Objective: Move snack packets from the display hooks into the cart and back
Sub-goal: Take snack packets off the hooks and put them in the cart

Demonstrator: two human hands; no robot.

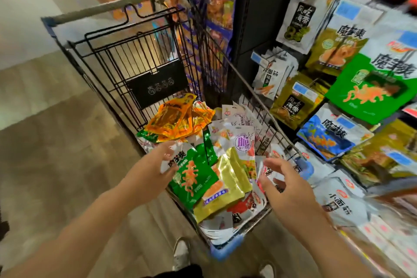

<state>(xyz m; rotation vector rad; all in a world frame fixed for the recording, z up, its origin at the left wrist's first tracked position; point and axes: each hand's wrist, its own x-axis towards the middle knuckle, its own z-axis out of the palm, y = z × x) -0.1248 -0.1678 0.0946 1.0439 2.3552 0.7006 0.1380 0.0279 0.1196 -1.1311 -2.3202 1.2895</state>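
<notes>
A black wire shopping cart [126, 56] stands in front of me, its basket holding several snack packets. My left hand [155, 162] grips the top edge of a green and white packet [191, 176] that lies over the pile. Beside it are gold packets [228, 185] and a white packet with a purple badge [239, 142]. Orange packets [176, 117] lie at the far end of the pile. My right hand [286, 187] hovers over the cart's near right corner, fingers spread and holding nothing. More packets hang on the display hooks [370, 88] to the right.
The cart handle [108, 7] points away from me, with the folded child seat flap [155, 86] below it. A dark shelf upright [255, 29] stands just right of the cart. Wood-pattern floor [56, 142] lies to the left. My shoes [182, 253] are below the cart's near end.
</notes>
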